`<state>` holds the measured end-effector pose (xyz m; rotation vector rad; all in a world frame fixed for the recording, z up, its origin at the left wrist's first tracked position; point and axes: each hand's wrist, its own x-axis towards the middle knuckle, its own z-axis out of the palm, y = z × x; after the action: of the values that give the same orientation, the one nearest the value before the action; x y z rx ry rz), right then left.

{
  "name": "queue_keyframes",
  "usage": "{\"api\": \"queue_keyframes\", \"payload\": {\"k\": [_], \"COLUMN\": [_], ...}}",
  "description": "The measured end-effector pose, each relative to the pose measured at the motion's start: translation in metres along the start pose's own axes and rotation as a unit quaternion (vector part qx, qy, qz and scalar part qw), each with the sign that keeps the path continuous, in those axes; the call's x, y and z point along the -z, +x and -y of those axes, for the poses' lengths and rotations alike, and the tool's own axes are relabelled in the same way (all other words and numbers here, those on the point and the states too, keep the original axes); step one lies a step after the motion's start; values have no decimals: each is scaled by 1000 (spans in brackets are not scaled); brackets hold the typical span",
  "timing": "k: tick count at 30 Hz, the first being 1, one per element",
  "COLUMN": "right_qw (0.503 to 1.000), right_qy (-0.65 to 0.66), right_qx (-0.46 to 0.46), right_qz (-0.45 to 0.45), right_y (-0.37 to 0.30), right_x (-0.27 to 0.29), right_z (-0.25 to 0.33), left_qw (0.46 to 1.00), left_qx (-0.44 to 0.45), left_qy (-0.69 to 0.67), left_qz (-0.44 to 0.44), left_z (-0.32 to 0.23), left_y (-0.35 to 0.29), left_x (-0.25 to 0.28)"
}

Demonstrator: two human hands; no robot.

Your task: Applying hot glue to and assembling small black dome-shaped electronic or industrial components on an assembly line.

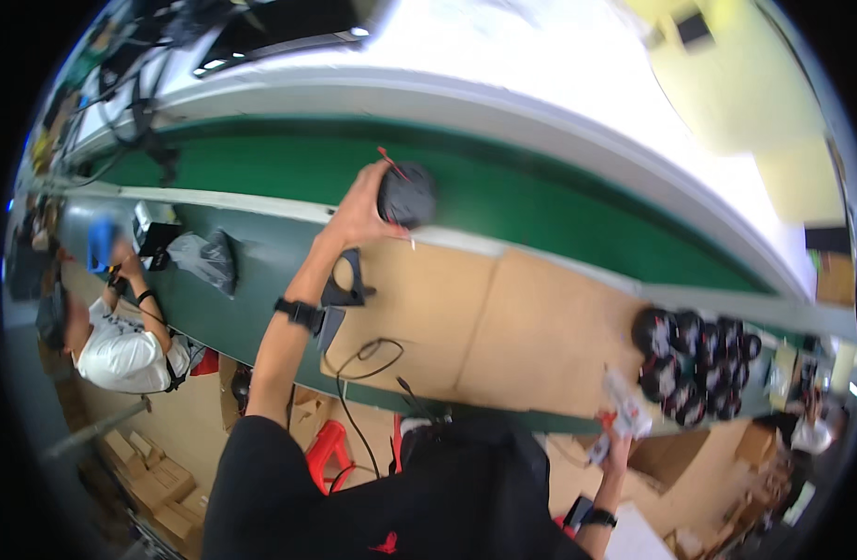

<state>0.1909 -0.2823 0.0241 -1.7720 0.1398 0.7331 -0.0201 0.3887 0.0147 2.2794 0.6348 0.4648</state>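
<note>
The person's left hand [365, 207] grips a round black unit [412, 194] over the far green strip [531, 201], right hand [617, 442] holding a white object [634, 411] near right; handling seems unfinished, while grouped black units [654, 332] sit right on the bench [272, 245], completion indeterminable.

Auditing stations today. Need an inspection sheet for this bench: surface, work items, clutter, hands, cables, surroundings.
Surface: tan cardboard on the green bench.
Work items: dark round part; white-and-red item, blurred.
Clutter: black bracket at the cardboard's left; grouped black round parts at its right.
Hands: left hand grips the dark round part; right hand the white-and-red item.
Cables: black cable, looped, cardboard's near-left corner.
Surroundings: co-worker, left; red stool.
</note>
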Motion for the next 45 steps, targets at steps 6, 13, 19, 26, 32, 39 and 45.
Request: {"api": "queue_keyframes", "payload": {"k": [6,13,19,26,32,39,45], "right_qw": [985,938,916,948,932,924,917], "right_qy": [-115,-256,-302,-236,-275,-304,-318], "right_qx": [-21,-10,48,8,-20,12,24], "right_qz": [128,235,259,213,237,232,238], "right_y": [-10,-46,-53,-51,-46,-44,-41], "right_x": [-52,-82,-114,-132,-137,-145,-142], "right_z": [92,113,90,69,69,73,72], "left_qw": [940,936,943,971,958,943,938], "left_qx": [-35,-45,68,-30,-126,-194,-218], "left_qy": [-54,-171,-168,-139,-79,-22,-25], "left_qz": [335,305,279,194,246,270,268], "left_z": [-146,-148,-162,-178,-192,-196,-195], "left_y": [-107,-155,-117,-139,-175,-178,-180], "left_x": [-120,-162,-161,-165,-154,-155,-159]}}
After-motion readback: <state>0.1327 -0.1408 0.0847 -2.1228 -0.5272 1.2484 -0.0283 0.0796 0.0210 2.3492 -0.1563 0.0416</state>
